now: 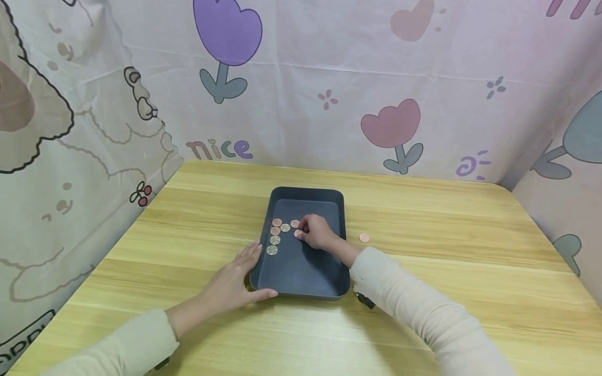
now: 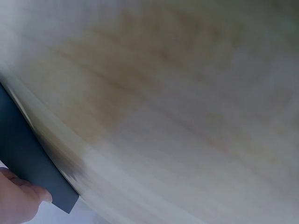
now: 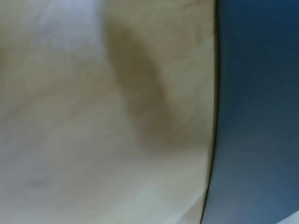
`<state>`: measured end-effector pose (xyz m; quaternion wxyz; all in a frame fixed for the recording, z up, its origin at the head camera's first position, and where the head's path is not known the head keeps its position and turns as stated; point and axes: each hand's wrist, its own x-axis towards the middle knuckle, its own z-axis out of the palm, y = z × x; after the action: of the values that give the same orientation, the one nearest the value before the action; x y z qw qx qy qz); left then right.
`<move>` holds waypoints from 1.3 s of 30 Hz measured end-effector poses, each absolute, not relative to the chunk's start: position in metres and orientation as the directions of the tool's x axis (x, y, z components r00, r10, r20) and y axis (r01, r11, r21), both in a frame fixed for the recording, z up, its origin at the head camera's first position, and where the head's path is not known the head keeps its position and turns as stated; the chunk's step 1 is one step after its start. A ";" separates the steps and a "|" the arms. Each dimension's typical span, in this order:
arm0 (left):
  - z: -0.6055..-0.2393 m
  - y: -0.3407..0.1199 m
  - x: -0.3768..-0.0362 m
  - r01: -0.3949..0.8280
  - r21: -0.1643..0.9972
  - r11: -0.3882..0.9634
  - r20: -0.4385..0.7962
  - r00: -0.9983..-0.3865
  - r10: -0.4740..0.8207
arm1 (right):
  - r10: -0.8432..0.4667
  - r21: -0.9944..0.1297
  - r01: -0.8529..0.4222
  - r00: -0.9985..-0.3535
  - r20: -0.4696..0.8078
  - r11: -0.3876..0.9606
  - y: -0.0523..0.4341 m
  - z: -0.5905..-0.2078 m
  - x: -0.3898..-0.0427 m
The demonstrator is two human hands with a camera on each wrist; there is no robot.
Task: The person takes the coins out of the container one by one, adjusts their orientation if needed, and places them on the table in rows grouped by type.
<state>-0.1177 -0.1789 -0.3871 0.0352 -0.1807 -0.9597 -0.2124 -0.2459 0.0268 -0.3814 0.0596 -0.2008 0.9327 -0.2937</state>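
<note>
A dark blue tray (image 1: pixel 305 196) lies on the wooden table (image 1: pixel 447 245). Several coins (image 1: pixel 277 235) lie in a bent row inside it, some copper, some silver. My right hand (image 1: pixel 316 231) is inside the tray with its fingers curled down onto a copper coin (image 1: pixel 298 234) at the row's right end. My left hand (image 1: pixel 237 279) rests flat against the tray's near left corner, thumb along the front rim, fingers straight. The left wrist view shows the tray's edge (image 2: pixel 28 158) and my thumb (image 2: pixel 18 200). The right wrist view is a blur of wood and tray wall (image 3: pixel 257 112).
One copper coin (image 1: pixel 364 238) lies on the table just right of the tray. A printed cloth backdrop (image 1: pixel 329 78) walls in the table at the back and on both sides. A small dark object (image 1: pixel 364 301) shows under my right sleeve.
</note>
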 end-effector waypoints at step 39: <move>-0.386 -0.179 -0.117 0.363 0.390 0.846 0.147 -0.932 0.332 | -0.334 -0.794 -0.215 -0.942 0.015 0.568 0.091 -0.343 -0.214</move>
<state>-0.1171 -0.1787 -0.3863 0.0368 -0.1810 -0.9601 -0.2101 -0.2139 0.0911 -0.3431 0.0683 -0.1555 0.8829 -0.4377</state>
